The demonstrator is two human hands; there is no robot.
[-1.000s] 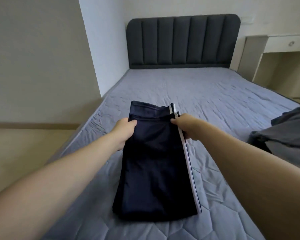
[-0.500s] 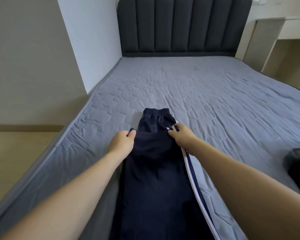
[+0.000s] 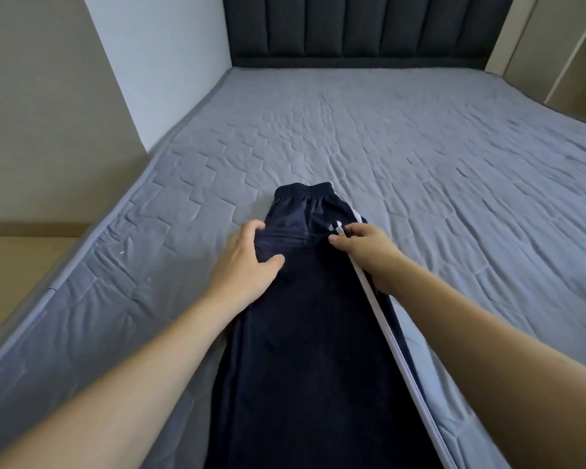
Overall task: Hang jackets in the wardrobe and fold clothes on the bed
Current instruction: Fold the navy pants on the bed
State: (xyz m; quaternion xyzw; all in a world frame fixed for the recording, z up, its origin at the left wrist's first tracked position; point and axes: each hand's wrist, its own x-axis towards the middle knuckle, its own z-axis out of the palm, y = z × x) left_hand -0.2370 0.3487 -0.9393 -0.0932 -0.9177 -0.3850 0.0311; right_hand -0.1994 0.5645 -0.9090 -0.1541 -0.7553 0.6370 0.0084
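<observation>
I judge the folding only partly done: the navy track pants (image 3: pixel 305 333) lie lengthwise on the grey quilted bed (image 3: pixel 420 157), legs laid one over the other, the waistband at the far end and the legs running toward me and out of view at the near edge. A white side stripe (image 3: pixel 383 319) runs along their right edge. The pants are not yet brought into a compact stack, so I reckon the crosswise folds remain. I see no jackets and no wardrobe from here, so I cannot say how that half of the task stands.

My left hand (image 3: pixel 247 262) lies palm down on the left edge of the pants just below the waistband, fingers spread and relaxed, pressing the cloth rather than gripping it. My right hand (image 3: pixel 366 245) is curled, thumb and forefinger pinching the fabric at the top of the stripe on the right edge. Both forearms reach forward, flanking the garment.
</observation>
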